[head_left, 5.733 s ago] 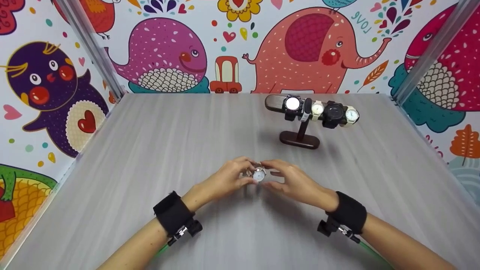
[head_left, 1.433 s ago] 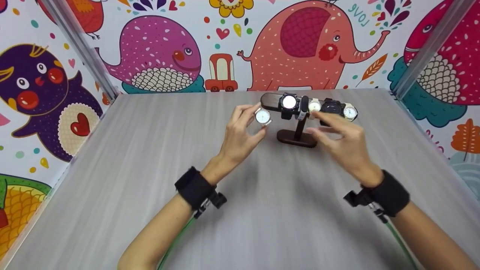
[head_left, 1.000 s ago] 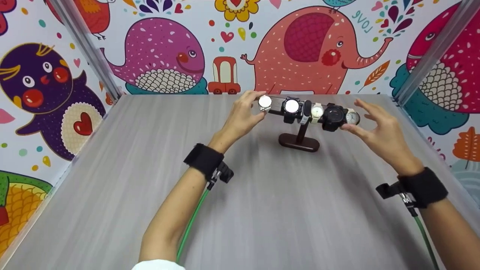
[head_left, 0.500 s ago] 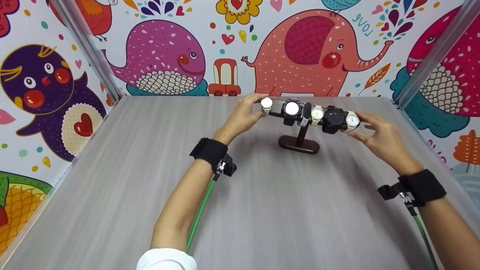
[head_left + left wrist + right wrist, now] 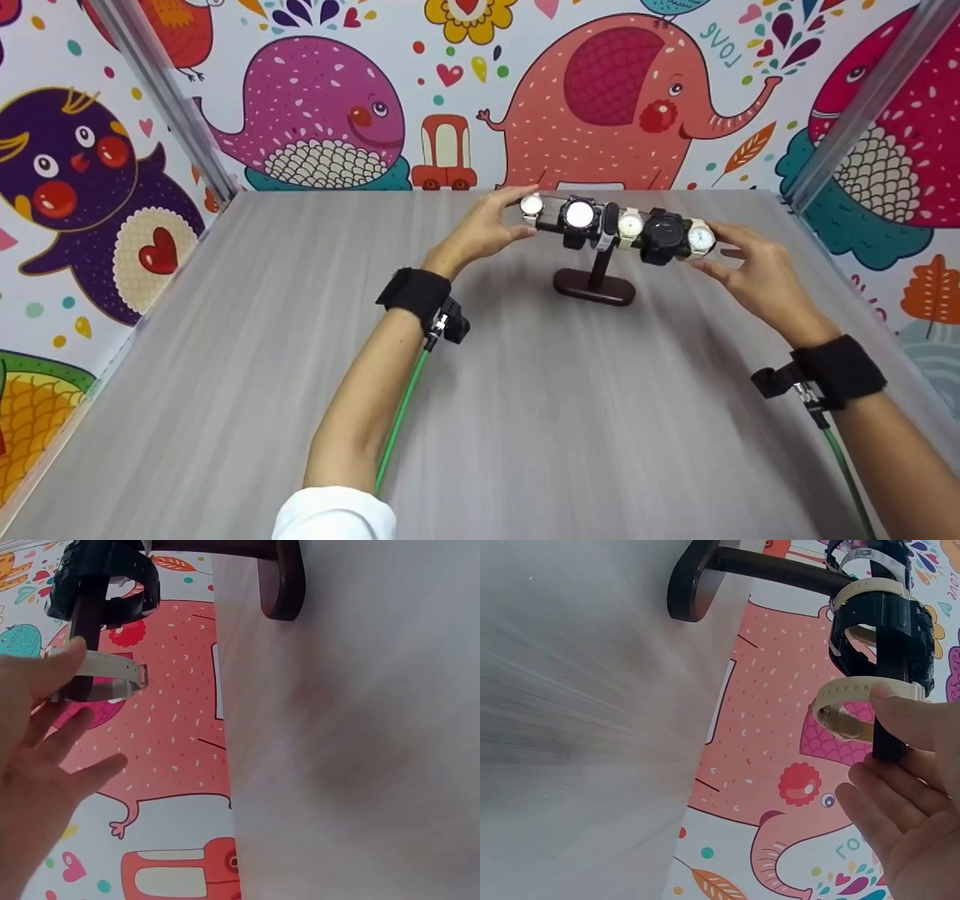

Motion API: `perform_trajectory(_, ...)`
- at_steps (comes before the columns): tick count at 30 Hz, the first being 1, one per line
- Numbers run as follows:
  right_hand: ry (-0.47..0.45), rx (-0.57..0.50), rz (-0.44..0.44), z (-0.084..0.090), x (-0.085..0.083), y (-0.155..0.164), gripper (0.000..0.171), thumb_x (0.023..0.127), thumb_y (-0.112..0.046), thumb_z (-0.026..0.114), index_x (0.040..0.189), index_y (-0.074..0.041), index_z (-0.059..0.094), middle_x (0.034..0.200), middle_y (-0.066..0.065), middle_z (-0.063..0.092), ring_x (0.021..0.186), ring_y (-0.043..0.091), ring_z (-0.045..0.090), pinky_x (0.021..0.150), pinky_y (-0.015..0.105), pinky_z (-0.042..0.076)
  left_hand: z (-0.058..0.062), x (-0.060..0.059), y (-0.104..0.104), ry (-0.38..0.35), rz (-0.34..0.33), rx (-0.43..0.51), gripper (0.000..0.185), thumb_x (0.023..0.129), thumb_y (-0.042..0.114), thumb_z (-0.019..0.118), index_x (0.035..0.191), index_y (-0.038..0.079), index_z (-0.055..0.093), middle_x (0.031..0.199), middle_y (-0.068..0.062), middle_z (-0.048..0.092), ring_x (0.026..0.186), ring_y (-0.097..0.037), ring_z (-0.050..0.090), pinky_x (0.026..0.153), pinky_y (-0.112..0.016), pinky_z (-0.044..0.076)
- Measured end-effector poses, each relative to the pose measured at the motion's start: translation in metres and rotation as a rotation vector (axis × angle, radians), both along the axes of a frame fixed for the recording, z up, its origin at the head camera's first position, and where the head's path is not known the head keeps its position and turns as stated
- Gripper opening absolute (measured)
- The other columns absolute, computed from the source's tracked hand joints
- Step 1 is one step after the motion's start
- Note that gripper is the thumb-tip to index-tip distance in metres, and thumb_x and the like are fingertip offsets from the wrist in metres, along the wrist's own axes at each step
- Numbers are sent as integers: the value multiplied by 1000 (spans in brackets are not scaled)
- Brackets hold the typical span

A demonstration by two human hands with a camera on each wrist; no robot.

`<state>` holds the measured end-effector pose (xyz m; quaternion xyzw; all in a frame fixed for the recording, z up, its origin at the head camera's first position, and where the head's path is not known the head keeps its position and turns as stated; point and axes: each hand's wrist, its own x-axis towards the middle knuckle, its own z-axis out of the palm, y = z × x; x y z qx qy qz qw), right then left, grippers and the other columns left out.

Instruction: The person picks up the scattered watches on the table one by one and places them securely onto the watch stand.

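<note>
Small watch: a silver-cased, white-dialled wristwatch with a pale strap (image 5: 532, 205) sits looped round the left end of the dark wooden T-shaped watch stand (image 5: 595, 281) — strap visible round the bar in the left wrist view (image 5: 97, 667).
Left hand: the left hand (image 5: 484, 229) pinches this watch, thumb below and fingertips above it.
Stand bar: next along it come a black watch with a bright round face (image 5: 579, 215), a narrow dark band, a cream watch (image 5: 630, 224), a chunky black watch (image 5: 663, 234) and a cream-strapped white-dialled watch (image 5: 701, 238) at the right end.
Right hand: the right hand (image 5: 754, 274) grips the bar's right end — thumb on the cream strap (image 5: 855, 690), fingers curled loosely beneath.
Surface: the stand's oval base rests on the grey wood-grain tabletop (image 5: 525, 420), towards the back.
Surround: cartoon-animal wall panels (image 5: 615, 90) behind and at both sides.
</note>
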<state>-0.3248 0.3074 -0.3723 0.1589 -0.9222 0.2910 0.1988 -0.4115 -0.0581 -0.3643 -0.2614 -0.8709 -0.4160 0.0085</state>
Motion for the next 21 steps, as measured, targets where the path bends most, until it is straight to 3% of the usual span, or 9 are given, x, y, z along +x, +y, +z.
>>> perform_trajectory(5, 11, 5, 4, -1, -1, -1, 57, 85, -5, 79, 138, -2, 59, 130, 25, 64, 114, 41, 64, 91, 55, 51, -1, -2, -2, -20, -8, 20, 59, 96, 21, 67, 151, 16, 46, 157, -3, 46, 148, -18, 40, 123, -32, 32)
perform_trajectory(21, -8, 11, -13, 0, 0, -1, 57, 85, -5, 78, 138, -1, 59, 130, 26, 64, 114, 43, 64, 91, 53, 50, 3, -4, 0, -54, -30, 18, 56, 96, 20, 66, 149, 19, 49, 156, -2, 47, 147, -20, 41, 123, -36, 34)
